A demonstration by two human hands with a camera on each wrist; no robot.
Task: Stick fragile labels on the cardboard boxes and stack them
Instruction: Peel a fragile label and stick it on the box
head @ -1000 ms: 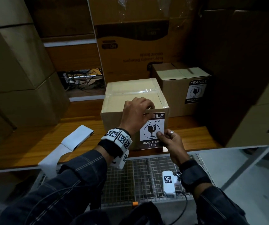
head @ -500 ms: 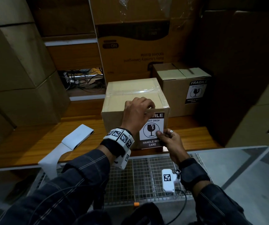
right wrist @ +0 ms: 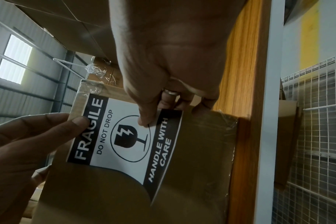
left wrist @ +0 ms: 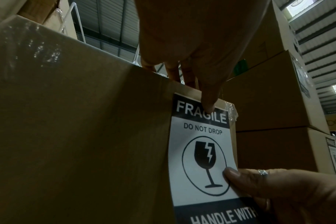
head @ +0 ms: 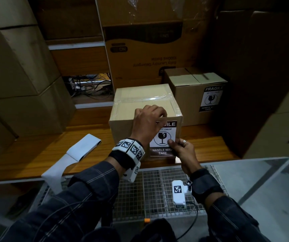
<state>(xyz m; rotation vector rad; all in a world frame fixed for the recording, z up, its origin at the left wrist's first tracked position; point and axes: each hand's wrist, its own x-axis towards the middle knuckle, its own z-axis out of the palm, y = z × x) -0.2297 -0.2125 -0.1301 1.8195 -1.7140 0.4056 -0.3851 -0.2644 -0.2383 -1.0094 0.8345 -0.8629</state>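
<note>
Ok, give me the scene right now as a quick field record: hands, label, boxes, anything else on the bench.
box in work: taped cardboard box on the wooden shelf
label: fragile label on its front face, top edge down, lower right part not yet flat
left hand: fingers over the box's top edge, thumb pressing the label's top band
right hand: pinches the label's lower right edge
labelled box: behind to the right, already labelled
label strip: white, lying left of the box
stacking: not yet begun
</note>
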